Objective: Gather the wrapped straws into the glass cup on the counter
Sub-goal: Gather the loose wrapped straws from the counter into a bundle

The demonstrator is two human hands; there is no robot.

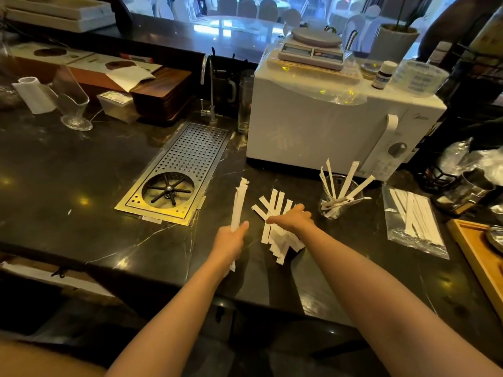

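Note:
My left hand [230,236] is closed around a bundle of wrapped straws [238,205] that points up and away from me. A loose pile of white wrapped straws [275,235] lies on the dark counter to its right. My right hand [292,217] rests on top of that pile, fingers spread and pointing left. Whether it pinches a straw cannot be made out. The glass cup [339,200] stands to the right of the pile and holds several wrapped straws that lean outward.
A white microwave [326,123] stands just behind the cup. A clear bag of straws [413,221] lies at the right, beside a wooden tray [473,248]. A metal rinser tray [177,172] is set into the counter at the left.

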